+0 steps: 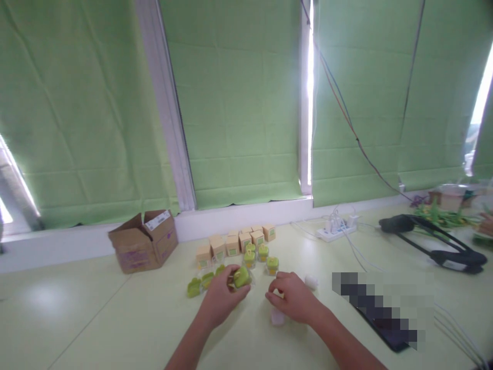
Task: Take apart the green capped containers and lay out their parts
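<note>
On the bench (pixel 127 318), in front of the small boxes (pixel 232 245), we hold a jar (pixel 241 277) in our left hand (pixel 221 298). It has a green top. The left grip is closed round it, thumb on the near side and a finger behind — the other fingertips are hidden. Our right hand (pixel 292 297) is curled, fingers partly bent, just by a pale bit (pixel 277 317); we cannot tell if its grip has hold of anything. More jars (pixel 272 264) stand near, and green bits (pixel 194 288) lie to the left.

We think the jar is light and stiff. Its sides may be smooth, so it could slip, and it might crack if it fell. We would hold it low round the sides — not just by the top, which could come loose.
</note>
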Action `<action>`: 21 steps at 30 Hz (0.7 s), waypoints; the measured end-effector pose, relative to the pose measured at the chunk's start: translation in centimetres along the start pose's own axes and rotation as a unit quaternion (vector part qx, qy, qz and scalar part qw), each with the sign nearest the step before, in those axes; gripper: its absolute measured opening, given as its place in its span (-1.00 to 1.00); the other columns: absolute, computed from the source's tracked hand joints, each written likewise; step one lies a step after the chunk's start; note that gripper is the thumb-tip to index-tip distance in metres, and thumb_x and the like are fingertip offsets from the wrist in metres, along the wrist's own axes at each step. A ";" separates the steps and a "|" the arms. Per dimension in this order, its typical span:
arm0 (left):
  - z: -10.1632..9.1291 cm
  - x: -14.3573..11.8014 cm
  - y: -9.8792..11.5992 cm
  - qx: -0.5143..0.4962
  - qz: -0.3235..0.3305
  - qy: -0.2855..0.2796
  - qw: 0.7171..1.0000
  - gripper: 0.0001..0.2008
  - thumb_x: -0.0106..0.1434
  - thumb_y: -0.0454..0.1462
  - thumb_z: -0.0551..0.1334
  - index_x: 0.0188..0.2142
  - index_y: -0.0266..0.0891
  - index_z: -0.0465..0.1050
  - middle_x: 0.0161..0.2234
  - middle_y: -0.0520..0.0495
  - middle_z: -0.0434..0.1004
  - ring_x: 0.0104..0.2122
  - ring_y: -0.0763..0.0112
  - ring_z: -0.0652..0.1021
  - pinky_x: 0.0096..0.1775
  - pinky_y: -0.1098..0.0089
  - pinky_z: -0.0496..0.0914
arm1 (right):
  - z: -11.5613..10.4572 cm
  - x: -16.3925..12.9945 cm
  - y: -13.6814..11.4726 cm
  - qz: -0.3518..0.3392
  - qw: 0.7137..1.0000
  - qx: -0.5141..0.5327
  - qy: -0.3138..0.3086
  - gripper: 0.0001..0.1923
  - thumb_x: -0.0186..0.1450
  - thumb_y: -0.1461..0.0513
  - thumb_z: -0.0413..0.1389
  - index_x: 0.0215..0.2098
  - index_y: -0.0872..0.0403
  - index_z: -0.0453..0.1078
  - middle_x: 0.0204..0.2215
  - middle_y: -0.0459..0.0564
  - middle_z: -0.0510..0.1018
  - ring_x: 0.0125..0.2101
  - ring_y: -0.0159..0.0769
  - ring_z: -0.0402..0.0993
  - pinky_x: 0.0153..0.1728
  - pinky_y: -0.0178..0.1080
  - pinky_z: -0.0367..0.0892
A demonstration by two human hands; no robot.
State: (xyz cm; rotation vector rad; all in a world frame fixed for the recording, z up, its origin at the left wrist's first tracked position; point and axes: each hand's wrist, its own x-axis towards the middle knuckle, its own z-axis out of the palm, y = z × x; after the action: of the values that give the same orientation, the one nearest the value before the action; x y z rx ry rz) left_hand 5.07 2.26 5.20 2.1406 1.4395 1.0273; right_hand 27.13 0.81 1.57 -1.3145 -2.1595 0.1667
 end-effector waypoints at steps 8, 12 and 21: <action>2.6 -2.5 -0.8 -0.016 0.058 -0.024 0.998 -0.64 -0.03 -0.35 0.25 -0.17 -0.23 0.40 -0.23 -0.09 0.47 -0.22 0.26 0.48 -0.17 0.30 0.39 | 0.4 -0.1 -0.8 -0.073 0.995 0.069 0.011 -0.76 0.34 0.21 -0.08 -0.41 0.08 0.34 -0.47 -0.11 0.44 -0.39 -0.38 0.32 -0.33 -0.32 0.09; 3.0 -3.0 -0.4 0.015 0.100 -0.030 0.994 -0.68 -0.03 -0.37 0.24 -0.21 -0.21 0.39 -0.30 -0.05 0.41 -0.26 0.28 0.44 -0.16 0.31 0.34 | 0.4 -0.4 -1.2 -0.081 0.992 0.100 -0.017 -0.87 0.30 0.16 0.01 -0.29 0.06 0.31 -0.46 -0.14 0.39 -0.43 -0.40 0.28 -0.40 -0.35 0.09; 3.4 -3.4 -0.2 0.003 0.095 -0.070 0.993 -0.64 -0.07 -0.39 0.25 -0.21 -0.21 0.40 -0.27 -0.04 0.38 -0.26 0.32 0.42 -0.17 0.37 0.32 | 0.9 -0.5 -1.0 -0.111 0.991 0.067 -0.030 -0.90 0.28 0.17 0.04 -0.29 0.04 0.31 -0.41 -0.12 0.41 -0.38 -0.38 0.30 -0.36 -0.35 0.13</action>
State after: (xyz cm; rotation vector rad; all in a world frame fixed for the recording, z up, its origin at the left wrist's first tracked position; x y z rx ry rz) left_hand 6.72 -0.38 1.59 2.3385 1.1944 0.9168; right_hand 26.06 0.06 1.06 -0.9969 -2.2842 0.2596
